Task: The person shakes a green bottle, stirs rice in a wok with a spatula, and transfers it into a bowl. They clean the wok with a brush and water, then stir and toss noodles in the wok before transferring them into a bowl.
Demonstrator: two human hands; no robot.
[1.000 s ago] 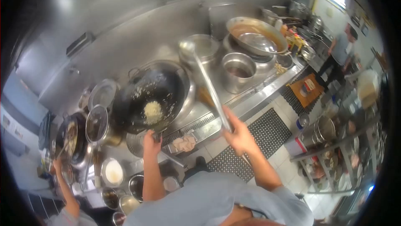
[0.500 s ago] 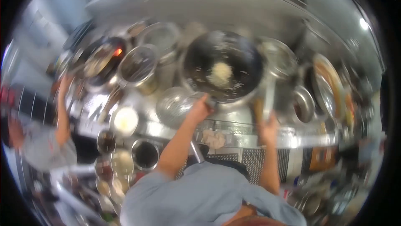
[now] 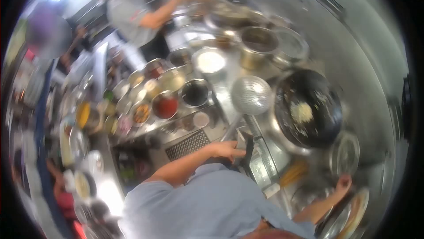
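My left hand (image 3: 226,149) is at the near end of a large perforated skimmer's (image 3: 251,95) handle, its fingers toward a dark, cloth-like item (image 3: 247,144) on the counter edge. Blur hides whether it grips either. My right hand (image 3: 343,182) reaches far right, fingers curled, just below a round mesh strainer (image 3: 346,154). Anything inside those fingers is hidden. Between my arms stands a black wok (image 3: 287,126) with a pale, lumpy mound of food (image 3: 302,112) and loose bits spread about it.
Pots of dark sauce (image 3: 195,92) and red sauce (image 3: 165,106) stand left among several ingredient bowls. A white-filled bowl (image 3: 210,60) and a deep pot (image 3: 259,40) are beyond. A co-worker (image 3: 132,16) works at another wok. A yellow-brown utensil (image 3: 293,173) lies near the wok.
My view has turned left. My left hand has left the wok's rim for the skimmer's handle end. My right hand has moved from a pale handle to beside the strainer.
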